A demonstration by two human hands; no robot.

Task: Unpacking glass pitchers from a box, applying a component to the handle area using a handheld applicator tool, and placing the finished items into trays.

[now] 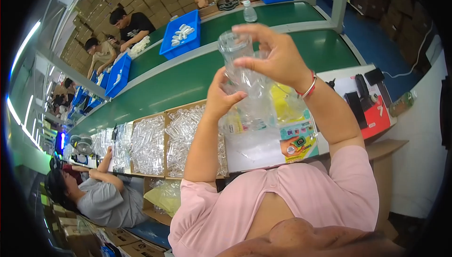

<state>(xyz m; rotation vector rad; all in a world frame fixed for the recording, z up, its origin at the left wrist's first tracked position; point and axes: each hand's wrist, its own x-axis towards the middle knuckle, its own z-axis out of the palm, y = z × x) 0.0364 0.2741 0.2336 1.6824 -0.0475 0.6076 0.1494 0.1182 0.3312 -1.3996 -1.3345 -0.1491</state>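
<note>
A clear, crinkled plastic bag [256, 101] is held up in front of me above the table, its top end round like a clear cup. My left hand [222, 96] grips it from the left side, with the thumb across the front. At the upper right, my right hand [278, 57] curls its thumb and fingers about the round top end. Whether a separate cup sits inside the bag is hard to make out. Behind the bag lies a yellow piece of packaging [287, 104], and a printed colour sheet [299, 141] rests on the table below my hands.
Cardboard boxes of clear plastic parts [149, 146] stand left of my arms. Beyond runs a green conveyor belt [155, 94] with blue trays [192, 20] and a small bottle [249, 12]. Dark devices [355, 108] lie at right. Other people [106, 200] work nearby.
</note>
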